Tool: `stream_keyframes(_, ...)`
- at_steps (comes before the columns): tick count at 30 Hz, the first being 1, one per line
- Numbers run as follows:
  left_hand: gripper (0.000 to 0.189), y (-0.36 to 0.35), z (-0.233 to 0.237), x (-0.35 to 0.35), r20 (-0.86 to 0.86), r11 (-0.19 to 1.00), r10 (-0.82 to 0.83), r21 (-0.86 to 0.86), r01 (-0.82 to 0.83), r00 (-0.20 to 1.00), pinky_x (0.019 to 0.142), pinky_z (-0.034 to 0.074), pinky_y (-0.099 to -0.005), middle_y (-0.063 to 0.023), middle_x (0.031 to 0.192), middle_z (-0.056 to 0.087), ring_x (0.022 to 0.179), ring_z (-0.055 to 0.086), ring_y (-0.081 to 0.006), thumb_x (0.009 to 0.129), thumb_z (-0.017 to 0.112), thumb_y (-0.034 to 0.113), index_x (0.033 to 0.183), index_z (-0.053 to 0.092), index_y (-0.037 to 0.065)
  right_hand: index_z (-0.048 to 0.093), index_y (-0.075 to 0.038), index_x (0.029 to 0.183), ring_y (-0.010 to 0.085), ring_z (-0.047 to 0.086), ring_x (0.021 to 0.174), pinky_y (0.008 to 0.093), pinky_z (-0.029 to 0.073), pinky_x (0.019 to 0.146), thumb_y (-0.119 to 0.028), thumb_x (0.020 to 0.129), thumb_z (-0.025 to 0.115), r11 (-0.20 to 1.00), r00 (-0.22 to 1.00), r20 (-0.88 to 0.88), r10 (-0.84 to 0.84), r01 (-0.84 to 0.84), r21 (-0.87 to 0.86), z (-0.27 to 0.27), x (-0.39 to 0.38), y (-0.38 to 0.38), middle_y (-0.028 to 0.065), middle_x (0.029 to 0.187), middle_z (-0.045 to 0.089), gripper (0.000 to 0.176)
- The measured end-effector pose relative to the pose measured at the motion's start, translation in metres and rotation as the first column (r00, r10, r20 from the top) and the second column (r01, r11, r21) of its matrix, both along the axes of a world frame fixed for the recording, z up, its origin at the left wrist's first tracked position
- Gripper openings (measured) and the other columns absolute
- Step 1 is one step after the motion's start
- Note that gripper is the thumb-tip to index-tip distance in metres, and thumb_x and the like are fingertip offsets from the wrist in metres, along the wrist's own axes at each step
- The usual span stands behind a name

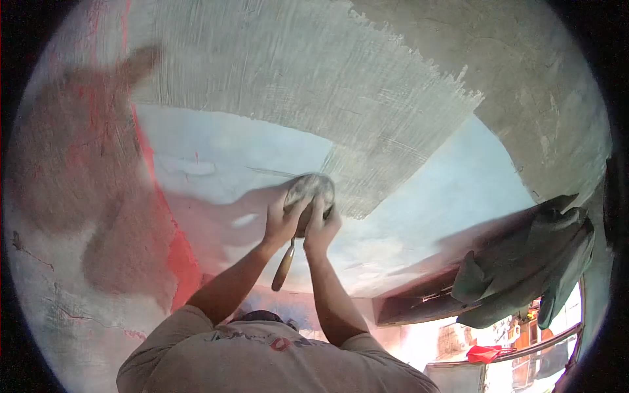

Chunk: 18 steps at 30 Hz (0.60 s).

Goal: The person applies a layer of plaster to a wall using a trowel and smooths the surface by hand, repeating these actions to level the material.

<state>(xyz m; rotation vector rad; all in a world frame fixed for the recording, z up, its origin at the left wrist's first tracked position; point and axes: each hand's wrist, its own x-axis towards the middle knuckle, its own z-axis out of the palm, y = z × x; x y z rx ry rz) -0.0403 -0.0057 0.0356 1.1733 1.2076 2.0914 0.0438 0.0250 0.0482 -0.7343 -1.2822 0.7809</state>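
Observation:
Both my hands are together at the middle of the view, on a rounded, mottled grey object whose exact kind is unclear. My left hand has its fingers curled against the object's left side. Against its right side rests my right hand, also with bent fingers. A wooden tool handle with a thin metal neck hangs below, between my forearms; its upper end is hidden by the hands. Beyond them is a surface with ridged grey plaster and light blue paint.
A red strip runs down the left side, beside large shadows. Dark cloth hangs over a ledge at the right. Below it is a bright opening with a red cloth on its rail.

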Motion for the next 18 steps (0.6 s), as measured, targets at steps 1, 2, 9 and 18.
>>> stream_keyframes(1, 0.036, -0.007, -0.004, 0.000, -0.002, 0.998, -0.037, -0.044, 0.037, 0.999, 0.098, 0.054, -0.0344, -0.0134, 0.118, 0.076, 0.111, 0.071, -0.0199, 0.098, 0.071, 0.016, 0.126, 0.067, -0.005, 0.069, 0.008, 0.108, 0.0156, 0.062, 0.089, 0.0335, 0.052, 0.080, -0.023, 0.104, 0.066, 0.997, 0.999, -0.034, 0.027, -0.029, -0.073, -0.010, 0.000, -0.001, 0.0119, 0.096, 0.072, 0.032)
stream_keyframes(2, 0.035, -0.005, -0.004, 0.000, 0.006, 1.000, -0.031, -0.003, 0.031, 0.999, 0.097, 0.054, -0.0344, -0.0135, 0.118, 0.076, 0.111, 0.071, -0.0198, 0.098, 0.071, 0.016, 0.125, 0.067, -0.005, 0.069, 0.009, 0.109, 0.0159, 0.062, 0.088, 0.0334, 0.052, 0.080, -0.023, 0.104, 0.066, 0.988, 0.996, -0.072, 0.049, -0.059, -0.144, -0.017, 0.001, -0.001, 0.0122, 0.096, 0.073, 0.032)
stream_keyframes(9, 0.034, 0.018, 0.056, -0.012, -0.039, 0.997, -0.047, 0.051, 0.049, 0.998, 0.100, 0.052, -0.0330, -0.0127, 0.118, 0.075, 0.112, 0.069, -0.0191, 0.099, 0.070, 0.018, 0.125, 0.067, -0.005, 0.070, 0.006, 0.106, 0.0132, 0.061, 0.086, 0.0309, 0.051, 0.077, -0.023, 0.103, 0.068, 0.998, 0.988, 0.146, -0.058, 0.056, 0.015, 0.048, 0.003, 0.023, 0.0100, 0.093, 0.072, 0.030)
stream_keyframes(18, 0.019, -0.021, -0.011, -0.034, -0.635, 0.801, -0.599, -0.454, 0.391, 0.489, 0.091, 0.056, -0.0413, -0.0171, 0.108, 0.077, 0.101, 0.075, -0.0275, 0.095, 0.070, 0.013, 0.108, 0.075, -0.001, 0.068, 0.005, 0.122, 0.0198, 0.064, 0.092, 0.0336, 0.053, 0.083, -0.028, 0.103, 0.067, 0.847, 0.920, -0.320, -0.227, 0.025, -0.531, -0.113, 0.123, -0.029, 0.0087, 0.107, 0.069, 0.037)
